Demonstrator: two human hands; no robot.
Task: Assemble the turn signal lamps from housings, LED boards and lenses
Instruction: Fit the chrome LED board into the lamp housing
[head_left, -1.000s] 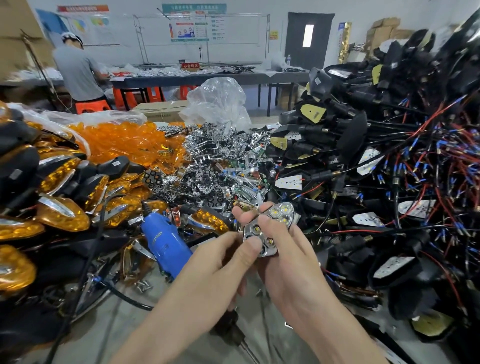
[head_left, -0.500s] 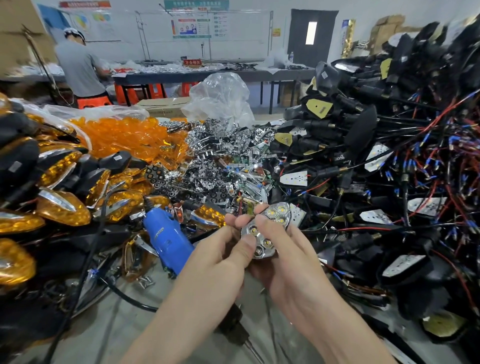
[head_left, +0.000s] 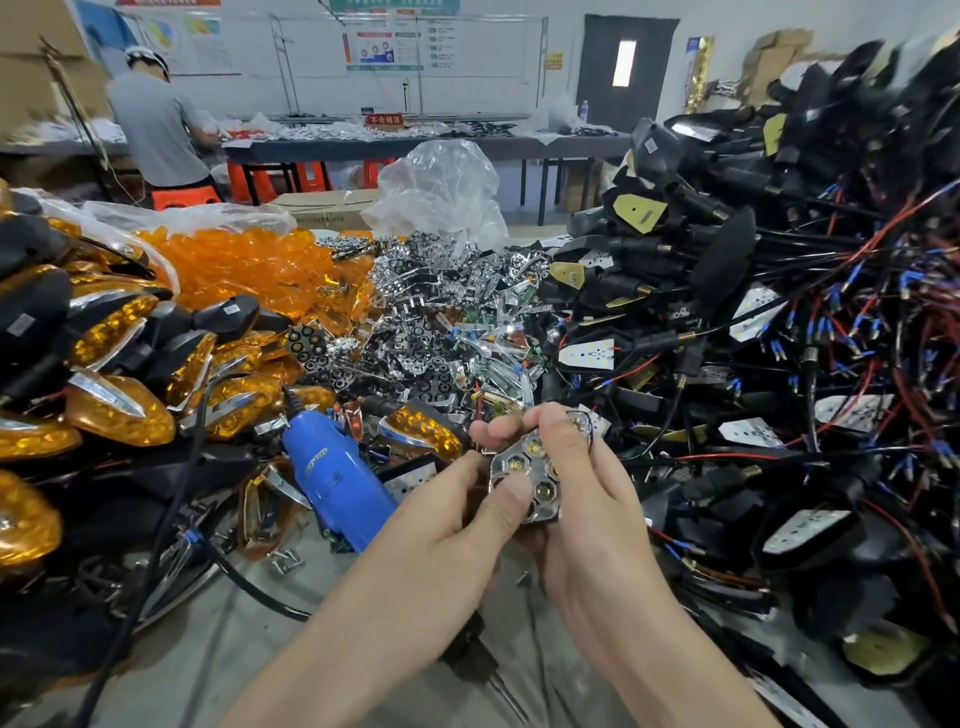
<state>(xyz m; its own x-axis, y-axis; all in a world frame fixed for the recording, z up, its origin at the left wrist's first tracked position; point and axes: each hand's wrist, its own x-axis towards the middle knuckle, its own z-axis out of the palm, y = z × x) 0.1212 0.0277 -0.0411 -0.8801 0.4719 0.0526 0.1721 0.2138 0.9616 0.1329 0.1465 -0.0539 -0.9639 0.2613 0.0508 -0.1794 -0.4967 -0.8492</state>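
Both hands hold one chrome reflector piece with LEDs showing through its round holes (head_left: 530, 467), just above the grey table near its middle. My left hand (head_left: 457, 525) pinches its left and lower edge, thumb pressed on the face. My right hand (head_left: 592, 499) curls around it from the right and behind, thumb over its top. Whatever lies beneath the reflector is hidden by my fingers. Black housings with LED boards and red and blue wires (head_left: 779, 364) are heaped on the right. Loose amber lenses (head_left: 244, 270) and chrome reflectors (head_left: 441, 322) are piled behind.
Finished amber lamps (head_left: 119, 410) are stacked on the left. A blue electric screwdriver (head_left: 332, 467) with a black cable lies just left of my hands, loose screws (head_left: 283, 561) near it. A clear plastic bag (head_left: 441, 192) stands behind. A person (head_left: 156, 130) works at a far table.
My right thumb has slid over the upper part of the reflector, covering its top LEDs. My left thumb has shifted lower on its face. The piece stays in the same spot.
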